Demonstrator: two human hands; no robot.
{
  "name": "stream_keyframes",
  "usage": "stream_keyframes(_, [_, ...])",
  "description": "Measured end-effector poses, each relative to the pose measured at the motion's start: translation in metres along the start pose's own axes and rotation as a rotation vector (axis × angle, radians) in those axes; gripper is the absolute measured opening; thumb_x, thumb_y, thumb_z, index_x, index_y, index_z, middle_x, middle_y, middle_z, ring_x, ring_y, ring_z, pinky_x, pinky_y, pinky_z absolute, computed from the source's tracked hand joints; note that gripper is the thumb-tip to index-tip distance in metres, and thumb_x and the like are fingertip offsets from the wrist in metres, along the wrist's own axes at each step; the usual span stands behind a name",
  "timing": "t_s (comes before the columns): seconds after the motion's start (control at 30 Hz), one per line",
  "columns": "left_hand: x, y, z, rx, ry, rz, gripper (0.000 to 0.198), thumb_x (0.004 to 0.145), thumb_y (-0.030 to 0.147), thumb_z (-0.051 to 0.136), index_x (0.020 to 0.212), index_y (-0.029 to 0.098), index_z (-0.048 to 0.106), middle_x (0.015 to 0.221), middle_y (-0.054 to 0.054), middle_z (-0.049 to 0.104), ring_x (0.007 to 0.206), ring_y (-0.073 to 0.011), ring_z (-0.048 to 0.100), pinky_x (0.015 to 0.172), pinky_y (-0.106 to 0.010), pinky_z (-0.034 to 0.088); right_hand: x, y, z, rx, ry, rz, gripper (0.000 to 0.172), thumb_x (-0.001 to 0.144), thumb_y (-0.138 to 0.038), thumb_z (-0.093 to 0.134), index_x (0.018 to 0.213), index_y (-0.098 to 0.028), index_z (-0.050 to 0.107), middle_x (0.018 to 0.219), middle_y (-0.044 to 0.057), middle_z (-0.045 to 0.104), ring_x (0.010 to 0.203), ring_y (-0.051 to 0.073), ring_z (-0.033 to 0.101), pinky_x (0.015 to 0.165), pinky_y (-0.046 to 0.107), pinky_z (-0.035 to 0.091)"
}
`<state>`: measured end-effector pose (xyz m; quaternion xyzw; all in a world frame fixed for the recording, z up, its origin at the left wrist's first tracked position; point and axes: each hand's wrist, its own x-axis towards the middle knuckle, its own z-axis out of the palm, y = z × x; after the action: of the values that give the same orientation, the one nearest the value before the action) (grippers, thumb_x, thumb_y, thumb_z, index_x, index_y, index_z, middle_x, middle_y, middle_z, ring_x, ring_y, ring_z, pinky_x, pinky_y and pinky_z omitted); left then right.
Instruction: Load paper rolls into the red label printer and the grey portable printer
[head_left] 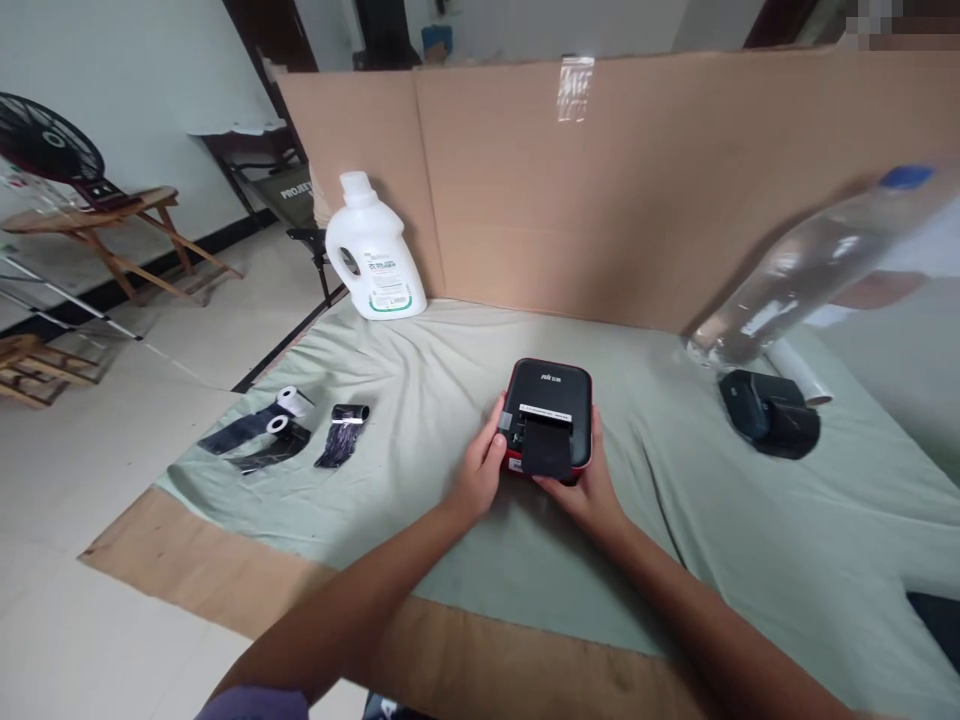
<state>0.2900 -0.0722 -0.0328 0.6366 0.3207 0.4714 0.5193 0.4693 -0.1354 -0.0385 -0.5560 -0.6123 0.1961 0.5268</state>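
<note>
A small black printer (553,390) with a red lower edge is held between both hands over the cloth, around the middle of the view. A dark strip (547,449) hangs from the slot on its top face, below a white label (545,413). My left hand (482,462) grips the left side, thumb near the small buttons. On the right side and front corner, my right hand (589,490) is closed around the printer, its fingers partly hidden beneath. To the left lie two white-cored rolls (294,402) with dark film unrolled and a black roll (349,412) with a shiny film tail.
A white jug (377,265) stands at the back left before a cardboard panel (525,200). At right, a clear plastic bottle (806,270) leans beside a black device (770,412) and a white tube (799,370). A green cloth (435,400) covers the wooden board (187,535).
</note>
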Motion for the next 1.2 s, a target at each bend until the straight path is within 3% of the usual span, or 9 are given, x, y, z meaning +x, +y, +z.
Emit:
stream_keyframes(0.37, [-0.007, -0.002, -0.007, 0.07, -0.065, 0.0, 0.062, 0.106, 0.046, 0.038, 0.162, 0.024, 0.029, 0.168, -0.004, 0.029, 0.156, -0.0242, 0.026, 0.13, -0.041, 0.018, -0.002, -0.002, 0.0, -0.029, 0.008, -0.029, 0.12, 0.075, -0.044, 0.082, 0.163, -0.032, 0.002, 0.168, 0.013, 0.022, 0.152, 0.04, 0.029, 0.124, 0.06, 0.028])
stream_keyframes(0.47, [-0.003, 0.004, -0.008, 0.015, -0.05, -0.031, 0.06, 0.105, 0.047, 0.039, 0.16, 0.023, 0.036, 0.167, -0.004, 0.033, 0.156, -0.0234, 0.026, 0.13, -0.041, 0.018, 0.0, -0.008, 0.0, 0.01, 0.014, -0.014, 0.117, 0.077, -0.044, 0.081, 0.163, -0.031, 0.003, 0.167, 0.012, 0.027, 0.151, 0.038, 0.032, 0.122, 0.059, 0.033])
stream_keyframes(0.6, [0.015, 0.013, -0.013, -0.13, 0.014, -0.2, 0.052, 0.099, 0.043, 0.053, 0.145, 0.02, 0.057, 0.156, -0.008, 0.05, 0.149, -0.0258, 0.04, 0.126, -0.042, 0.027, 0.001, -0.013, 0.001, 0.061, 0.005, 0.009, 0.119, 0.076, -0.042, 0.082, 0.163, -0.032, 0.002, 0.162, 0.013, 0.036, 0.146, 0.038, 0.042, 0.119, 0.062, 0.037])
stream_keyframes(0.7, [0.031, 0.017, -0.018, -0.25, 0.042, -0.337, 0.057, 0.085, 0.033, 0.068, 0.14, 0.019, 0.059, 0.15, -0.011, 0.057, 0.144, -0.0284, 0.047, 0.12, -0.043, 0.035, 0.001, -0.013, 0.001, 0.071, 0.003, 0.018, 0.117, 0.076, -0.042, 0.082, 0.163, -0.031, 0.005, 0.162, 0.014, 0.035, 0.145, 0.04, 0.042, 0.117, 0.064, 0.038])
stream_keyframes(0.87, [0.041, 0.02, -0.021, -0.282, 0.005, -0.508, 0.055, 0.076, 0.027, 0.07, 0.13, 0.018, 0.063, 0.138, -0.012, 0.065, 0.132, -0.0295, 0.057, 0.11, -0.042, 0.043, 0.002, -0.011, 0.002, 0.08, 0.02, 0.012, 0.116, 0.073, -0.043, 0.084, 0.162, -0.033, 0.01, 0.161, 0.012, 0.035, 0.144, 0.04, 0.042, 0.117, 0.064, 0.038])
stream_keyframes(1.0, [0.042, 0.017, -0.019, -0.243, 0.001, -0.474, 0.05, 0.073, 0.024, 0.069, 0.123, 0.019, 0.065, 0.129, -0.01, 0.068, 0.124, -0.0282, 0.061, 0.107, -0.041, 0.046, 0.001, -0.007, 0.002, 0.076, 0.026, 0.012, 0.115, 0.07, -0.045, 0.085, 0.16, -0.032, 0.015, 0.157, 0.013, 0.039, 0.139, 0.039, 0.047, 0.116, 0.064, 0.039])
stream_keyframes(1.2, [0.031, -0.004, -0.024, -0.264, -0.028, -0.301, 0.043, 0.088, 0.039, 0.064, 0.126, 0.02, 0.065, 0.134, -0.01, 0.066, 0.128, -0.0278, 0.058, 0.111, -0.042, 0.043, 0.0, -0.009, -0.001, -0.072, 0.008, 0.046, 0.096, 0.076, -0.045, 0.078, 0.154, -0.034, 0.023, 0.155, 0.011, 0.04, 0.141, 0.039, 0.045, 0.116, 0.065, 0.037])
